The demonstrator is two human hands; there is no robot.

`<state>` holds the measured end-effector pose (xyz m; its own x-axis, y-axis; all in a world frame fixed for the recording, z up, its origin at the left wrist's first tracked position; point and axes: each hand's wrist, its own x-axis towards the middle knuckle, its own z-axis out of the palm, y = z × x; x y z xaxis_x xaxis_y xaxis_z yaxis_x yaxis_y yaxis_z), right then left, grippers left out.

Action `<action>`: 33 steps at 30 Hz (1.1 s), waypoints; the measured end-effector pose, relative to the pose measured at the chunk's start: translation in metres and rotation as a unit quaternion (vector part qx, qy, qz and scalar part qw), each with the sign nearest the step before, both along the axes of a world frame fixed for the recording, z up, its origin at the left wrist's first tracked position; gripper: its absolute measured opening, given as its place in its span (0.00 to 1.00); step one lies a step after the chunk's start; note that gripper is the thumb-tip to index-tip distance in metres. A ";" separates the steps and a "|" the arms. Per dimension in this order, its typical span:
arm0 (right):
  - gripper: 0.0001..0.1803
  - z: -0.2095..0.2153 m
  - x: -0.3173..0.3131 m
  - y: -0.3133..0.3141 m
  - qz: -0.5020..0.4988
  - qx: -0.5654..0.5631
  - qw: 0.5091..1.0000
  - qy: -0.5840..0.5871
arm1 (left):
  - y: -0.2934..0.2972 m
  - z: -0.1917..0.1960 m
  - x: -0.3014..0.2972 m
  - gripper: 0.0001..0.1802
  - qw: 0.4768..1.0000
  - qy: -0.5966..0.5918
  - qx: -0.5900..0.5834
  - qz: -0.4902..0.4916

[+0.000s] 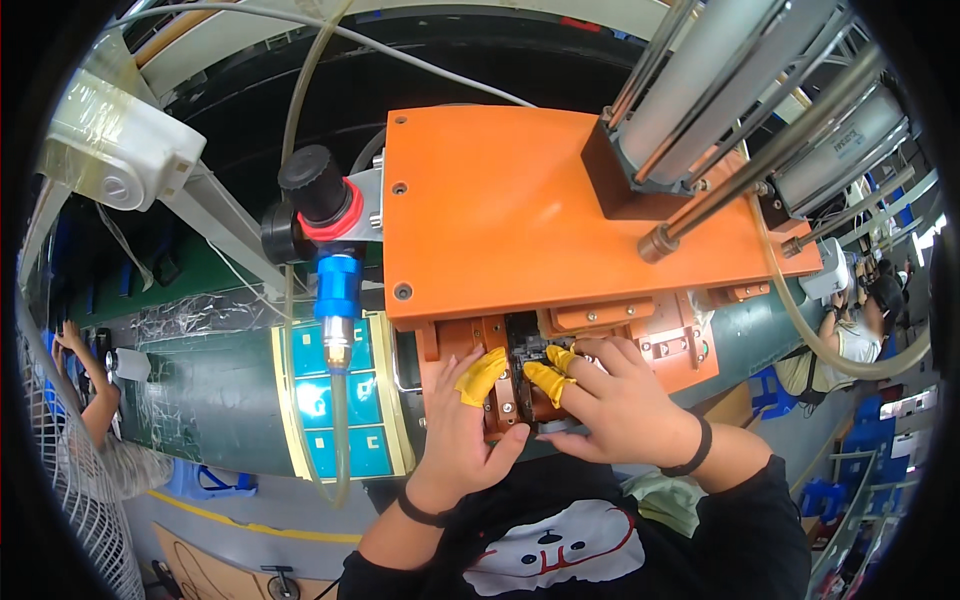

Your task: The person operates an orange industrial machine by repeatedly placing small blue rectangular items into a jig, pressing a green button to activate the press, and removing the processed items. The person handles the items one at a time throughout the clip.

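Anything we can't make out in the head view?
Head view:
Dark part: partly covered by the right hand; grip unclear.
Space beneath the orange plate: mostly hidden by that plate.
Large grey cylinder: upper end cut off by top edge.
Far-right co-worker: hands too small.

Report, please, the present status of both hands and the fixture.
Left hand at orange fixture, fingers extended. Right hand at dark part, grip unclear. Orange top plate overhangs just beyond hands.
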<state>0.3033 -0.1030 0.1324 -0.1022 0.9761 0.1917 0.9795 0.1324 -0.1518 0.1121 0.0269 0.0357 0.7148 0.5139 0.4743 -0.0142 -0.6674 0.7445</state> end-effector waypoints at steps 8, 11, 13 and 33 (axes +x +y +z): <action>0.27 0.004 0.007 0.001 0.026 -0.010 1.000 -0.005 | -0.003 -0.003 0.003 0.37 0.999 -0.001 0.021 0.026; 0.28 0.000 0.009 0.000 0.028 -0.003 1.000 -0.002 | -0.006 0.002 0.006 0.36 0.999 -0.008 0.021 0.032; 0.30 0.000 0.007 -0.001 0.024 0.000 1.000 0.000 | -0.005 -0.001 0.006 0.36 0.999 -0.014 0.014 0.035; 0.18 -0.129 -0.072 -0.050 0.165 -0.089 0.929 0.319 | -0.016 -0.014 -0.059 0.29 0.979 0.107 0.147 0.093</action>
<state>0.2315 -0.1528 0.0038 -0.3231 0.9337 0.1542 0.5925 0.3266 -0.7364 0.0534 0.0110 0.0221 0.7208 0.5078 0.4718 0.2627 -0.8300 0.4920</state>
